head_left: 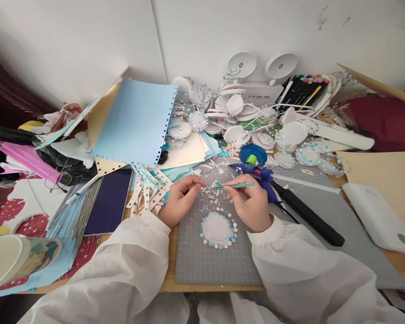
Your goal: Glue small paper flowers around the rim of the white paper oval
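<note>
head | right hand (251, 204) clamped on slim teal tool (243, 185); left hand (179, 200) near its tip, grip: cannot tell | star-edged white disc (218, 227) near mat's (192, 267) front edge | light pinch, steady tip advisable

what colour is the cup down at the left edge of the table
White rim, with a multicoloured printed side; best in the head view.
</note>
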The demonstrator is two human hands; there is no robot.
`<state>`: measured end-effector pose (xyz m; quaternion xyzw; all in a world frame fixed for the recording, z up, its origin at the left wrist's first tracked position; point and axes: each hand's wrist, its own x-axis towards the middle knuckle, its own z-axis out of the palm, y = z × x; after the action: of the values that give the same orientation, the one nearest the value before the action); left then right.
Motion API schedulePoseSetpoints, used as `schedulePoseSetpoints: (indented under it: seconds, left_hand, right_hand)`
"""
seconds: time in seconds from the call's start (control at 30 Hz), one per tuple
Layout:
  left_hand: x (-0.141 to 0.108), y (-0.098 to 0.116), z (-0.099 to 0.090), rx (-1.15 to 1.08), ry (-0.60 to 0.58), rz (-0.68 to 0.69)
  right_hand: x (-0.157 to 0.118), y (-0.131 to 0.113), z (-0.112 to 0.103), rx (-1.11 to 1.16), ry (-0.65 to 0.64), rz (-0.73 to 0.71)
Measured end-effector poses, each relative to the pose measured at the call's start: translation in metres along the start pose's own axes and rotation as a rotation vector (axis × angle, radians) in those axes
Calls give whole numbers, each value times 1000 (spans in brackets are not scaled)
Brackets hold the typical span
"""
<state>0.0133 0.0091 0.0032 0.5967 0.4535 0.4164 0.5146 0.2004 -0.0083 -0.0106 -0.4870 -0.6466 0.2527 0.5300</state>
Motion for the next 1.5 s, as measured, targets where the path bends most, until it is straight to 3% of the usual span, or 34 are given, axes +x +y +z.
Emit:
schedulePoseSetpoints:
  seconds: [0.17,0.37,0.5,1.07,1.23,1.5]
  left_hand:
    - [-1,-1,0,2,-15,10]
    - [-3,-4,1,8,-98,134]
    - [-4,-4,2,49,-93,156]
    - [-4,-6,2,109,96,210]
    - [-4,-6,1,135,139,251]
    - [-2,-7,2,93,93,206]
  right_hand:
    - [5,-6,-2,214,77,131]
    - [6,-1,-3,432,46,301]
    - [6,-5,0,541,40,400]
    - [8,-11,1,591,47,462]
    - [11,-14,0,617,-9,530]
    - [7,-10,1,624,-210,537]
